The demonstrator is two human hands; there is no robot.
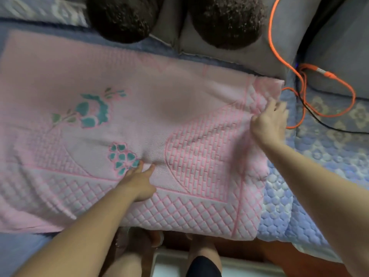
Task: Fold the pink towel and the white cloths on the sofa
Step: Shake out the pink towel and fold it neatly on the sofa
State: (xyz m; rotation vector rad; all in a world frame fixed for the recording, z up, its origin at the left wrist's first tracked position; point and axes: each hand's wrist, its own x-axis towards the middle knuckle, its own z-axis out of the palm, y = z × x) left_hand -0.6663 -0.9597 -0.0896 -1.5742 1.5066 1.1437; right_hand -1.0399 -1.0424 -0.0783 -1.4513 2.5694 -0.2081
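The pink towel (99,136), with teal flower patterns and raised pink lattice borders, lies spread flat across the sofa seat (311,176). My left hand (139,180) rests palm down on the towel near its middle, fingers together and pointing away from me. My right hand (269,122) pinches the towel's right edge near its far right corner, where the cloth bunches into small folds. No white cloths are in view.
Two dark round cushions (225,21) lean against the sofa back. An orange cable (299,80) and a black cable loop over the blue quilted sofa cover at the right. My legs and the floor show below the sofa's front edge.
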